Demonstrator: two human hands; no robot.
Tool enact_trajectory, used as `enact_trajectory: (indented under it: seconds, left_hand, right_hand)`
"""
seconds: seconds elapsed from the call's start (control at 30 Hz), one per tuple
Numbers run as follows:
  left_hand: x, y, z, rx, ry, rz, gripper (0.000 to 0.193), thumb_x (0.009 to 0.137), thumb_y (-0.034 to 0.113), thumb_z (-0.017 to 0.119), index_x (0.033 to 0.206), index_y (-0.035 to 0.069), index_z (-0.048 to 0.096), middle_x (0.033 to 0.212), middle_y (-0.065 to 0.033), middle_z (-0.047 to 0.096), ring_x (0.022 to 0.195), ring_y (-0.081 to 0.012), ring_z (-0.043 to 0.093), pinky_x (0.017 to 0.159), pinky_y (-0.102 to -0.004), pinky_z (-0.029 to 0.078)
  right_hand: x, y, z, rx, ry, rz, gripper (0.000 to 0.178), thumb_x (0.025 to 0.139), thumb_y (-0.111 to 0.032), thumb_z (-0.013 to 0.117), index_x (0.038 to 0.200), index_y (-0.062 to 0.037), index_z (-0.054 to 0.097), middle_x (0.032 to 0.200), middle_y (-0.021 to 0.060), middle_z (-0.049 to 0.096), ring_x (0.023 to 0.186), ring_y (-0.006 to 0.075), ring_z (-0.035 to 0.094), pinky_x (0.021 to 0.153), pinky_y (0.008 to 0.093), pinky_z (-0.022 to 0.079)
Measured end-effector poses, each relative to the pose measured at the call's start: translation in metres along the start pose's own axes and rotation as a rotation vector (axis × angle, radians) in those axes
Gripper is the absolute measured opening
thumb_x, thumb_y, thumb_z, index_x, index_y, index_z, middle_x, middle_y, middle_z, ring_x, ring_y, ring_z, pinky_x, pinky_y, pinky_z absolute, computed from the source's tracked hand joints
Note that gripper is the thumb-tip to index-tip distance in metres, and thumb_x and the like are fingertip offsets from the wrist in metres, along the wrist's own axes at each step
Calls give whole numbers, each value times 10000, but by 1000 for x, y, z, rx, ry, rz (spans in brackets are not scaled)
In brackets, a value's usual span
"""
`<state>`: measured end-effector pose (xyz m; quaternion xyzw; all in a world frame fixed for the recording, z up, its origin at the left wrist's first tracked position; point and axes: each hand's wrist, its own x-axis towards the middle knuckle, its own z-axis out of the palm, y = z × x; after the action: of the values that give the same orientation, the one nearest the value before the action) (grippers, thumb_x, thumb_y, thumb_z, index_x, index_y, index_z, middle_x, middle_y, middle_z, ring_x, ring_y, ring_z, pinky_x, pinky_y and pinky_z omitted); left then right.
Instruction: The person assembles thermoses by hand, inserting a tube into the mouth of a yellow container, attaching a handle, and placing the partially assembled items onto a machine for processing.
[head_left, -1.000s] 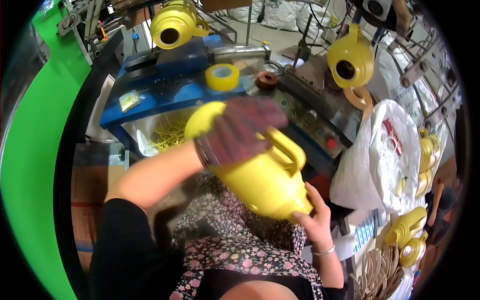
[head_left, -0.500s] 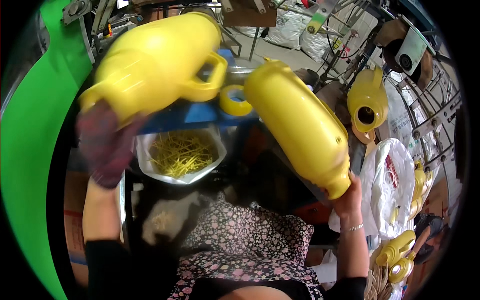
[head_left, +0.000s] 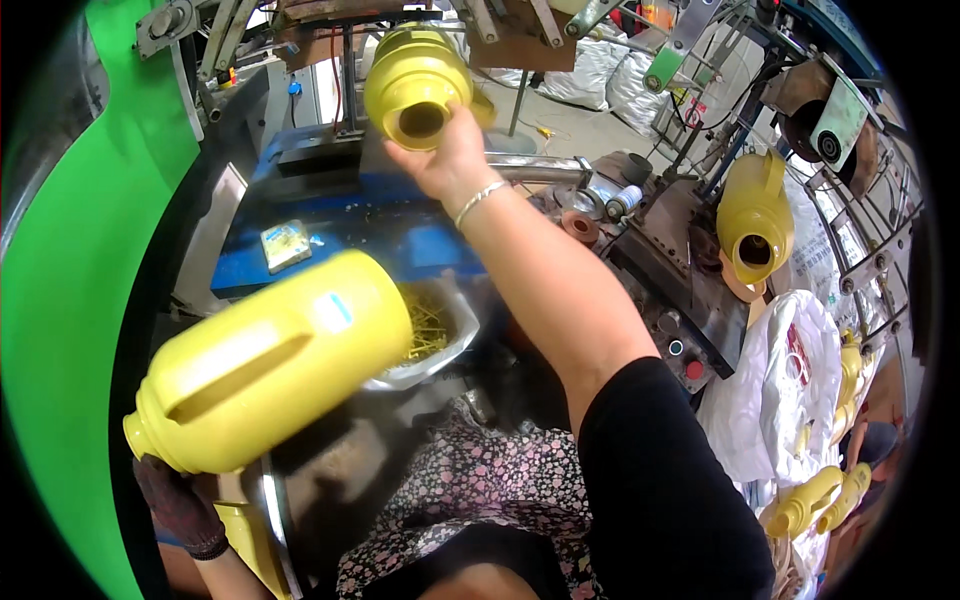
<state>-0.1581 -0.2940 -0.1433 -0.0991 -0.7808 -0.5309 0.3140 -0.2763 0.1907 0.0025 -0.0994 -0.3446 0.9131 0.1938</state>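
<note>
We see the left hand (head_left: pixel 182 505), gloved, pinching the neck of a yellow jug (head_left: pixel 270 365), which is held aslant in front of the near edge of the blue counter (head_left: pixel 380 230). Its neck end comes close to the edge of the green sheet (head_left: pixel 50 310) — a narrow margin on that side — while its base covers part of a white bag (head_left: pixel 458 345) below the counter.

The right hand (head_left: pixel 445 155), bare, reaches across the counter and has thumb and fingers closed about the neck of the upper jug (head_left: pixel 415 75), whose mouth faces us. Between the held jug and the right forearm we find a strip of blue counter, with more room below, between the counter's edge and the flowered apron (head_left: pixel 450 480).

Counting, we make it two jugs at the hands, one by the machine on the right (head_left: pixel 758 205) and two low at the right (head_left: pixel 805 503) (others behind are too hidden to count). There is one small packet (head_left: pixel 286 246) on the counter, one red button (head_left: pixel 693 370), and two white bags — one holds yellow strips (head_left: pixel 427 325), the other, larger sack (head_left: pixel 765 400) stands at right.
</note>
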Motion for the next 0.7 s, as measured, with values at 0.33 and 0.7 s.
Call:
enact_trajectory:
  seconds: [0.33, 0.7]
  left_hand:
    - [40, 178, 82, -308, -768, 692, 270, 723, 47, 598, 987, 4, 635, 959, -99, 624, 877, -268, 606, 794, -346, 482]
    - [-54, 361, 253, -915, -1125, 592, 280, 858, 59, 611, 1138, 47, 610, 1099, -84, 591, 939, -166, 601, 832, -300, 490]
  right_hand:
    - [-204, -56, -14, -1108, -663, -564, 907, 801, -450, 681, 1457, -9, 238, 1361, 209, 452, 1180, 325, 507, 1021, 406, 382]
    - [-626, -139, -228, -290, 278, -872, 608, 930, -306, 474, 1445, -41, 289, 1374, 216, 450, 1228, 344, 496, 981, 471, 475]
